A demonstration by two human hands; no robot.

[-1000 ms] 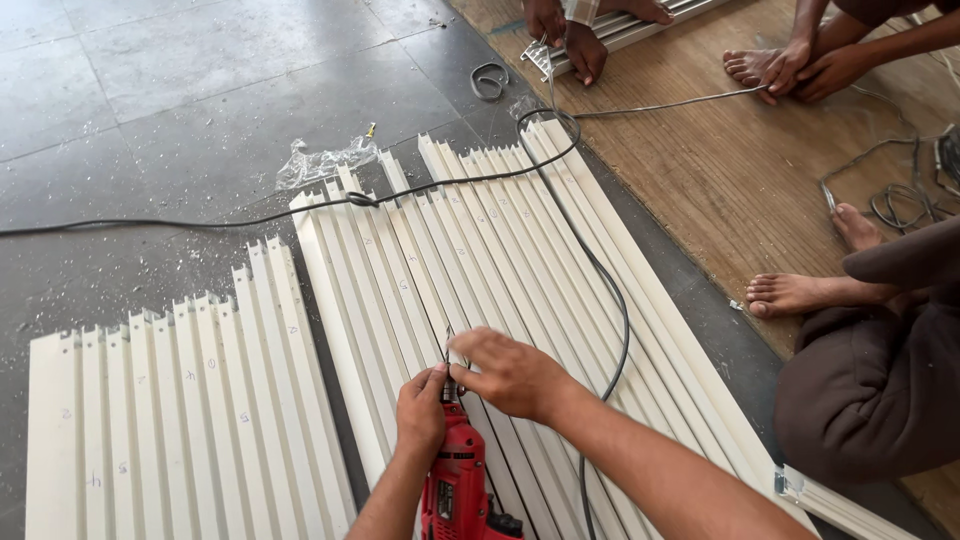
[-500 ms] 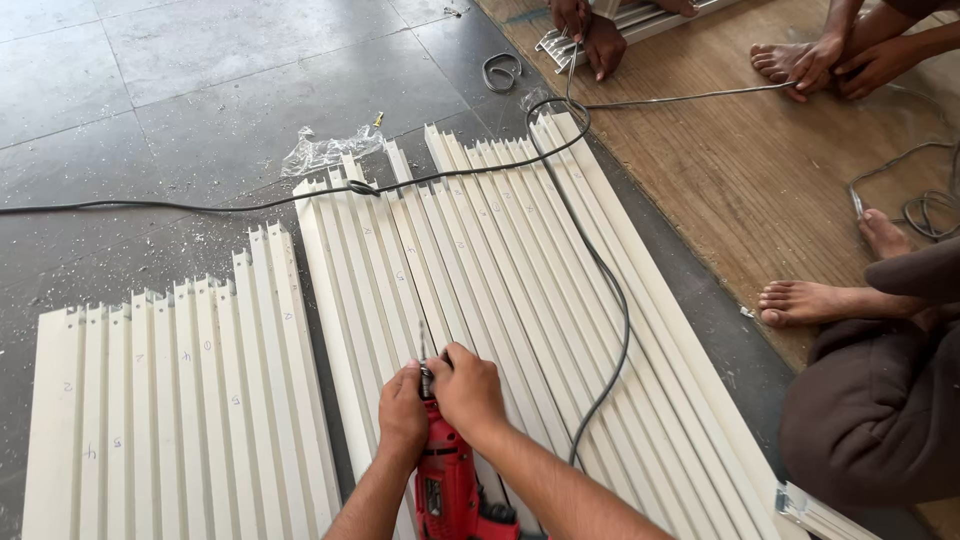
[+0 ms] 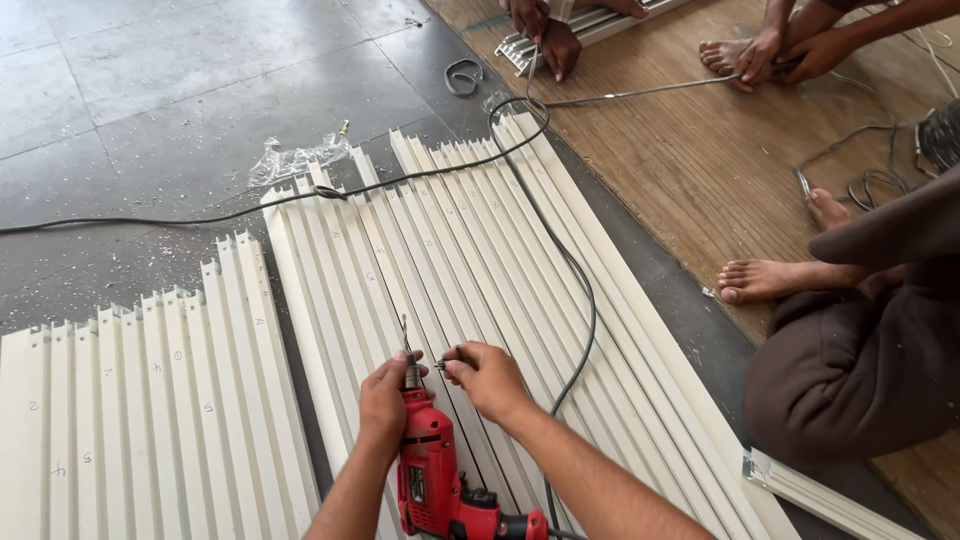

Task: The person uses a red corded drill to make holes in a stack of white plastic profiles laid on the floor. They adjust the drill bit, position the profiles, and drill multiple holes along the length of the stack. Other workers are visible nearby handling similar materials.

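Note:
A red electric drill (image 3: 435, 475) lies pointing away from me over cream-white slats (image 3: 470, 250) laid side by side on the floor. My left hand (image 3: 385, 400) is wrapped around the drill's chuck, with the thin bit (image 3: 404, 333) sticking out beyond it. My right hand (image 3: 488, 378) pinches a small dark chuck key (image 3: 447, 364) against the side of the chuck. The drill's black cable (image 3: 570, 270) runs up across the slats.
A second group of white slats (image 3: 150, 400) lies at the left on the grey tiled floor. A crumpled clear plastic bag (image 3: 295, 158) sits above the slats. On the wooden board at right a person sits, bare foot (image 3: 770, 280) out; other people's hands and feet (image 3: 760, 50) work at the top.
My right hand came off the top of the drill and moved to the chuck's right side with the small key. The view shifted slightly downward and nearer.

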